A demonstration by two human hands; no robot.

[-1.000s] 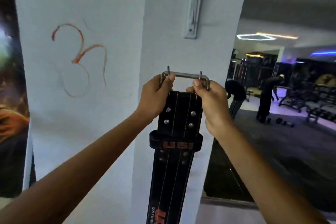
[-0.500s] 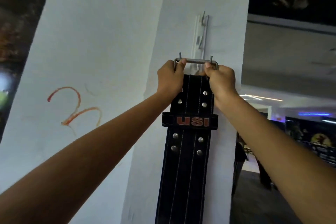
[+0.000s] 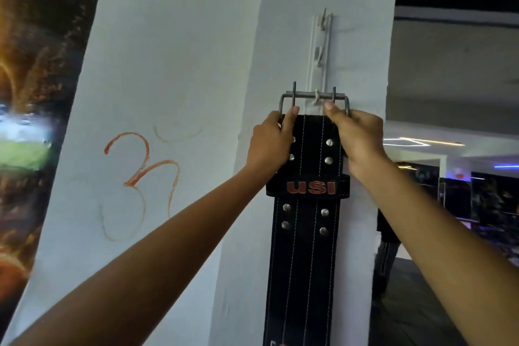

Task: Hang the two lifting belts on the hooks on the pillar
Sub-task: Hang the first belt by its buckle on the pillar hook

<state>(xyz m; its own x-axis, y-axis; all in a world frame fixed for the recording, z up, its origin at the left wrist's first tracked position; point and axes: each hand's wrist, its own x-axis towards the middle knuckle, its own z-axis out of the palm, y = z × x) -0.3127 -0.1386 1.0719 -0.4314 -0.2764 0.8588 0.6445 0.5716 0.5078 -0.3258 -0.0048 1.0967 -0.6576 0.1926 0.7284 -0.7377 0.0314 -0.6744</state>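
A black lifting belt (image 3: 307, 236) with silver rivets and a red "USI" loop hangs flat against the white pillar (image 3: 182, 64). Its steel buckle (image 3: 314, 96) sits across the lowest hook (image 3: 316, 94) of a white vertical hook rail (image 3: 320, 45). My left hand (image 3: 271, 143) grips the belt's top left corner by the buckle. My right hand (image 3: 355, 140) grips the top right corner. Two higher hooks on the rail are bare. A second belt is not in view.
An orange scribble (image 3: 140, 171) marks the pillar's left face. A dark mural (image 3: 33, 93) lies to the left. To the right the gym floor opens out, with a person (image 3: 386, 244) standing beyond the pillar's edge and ceiling lights behind.
Both hands have raised the belt up the pillar. The buckle bar, below the rail a second ago, now rests across the lowest hook. My view has tilted upward.
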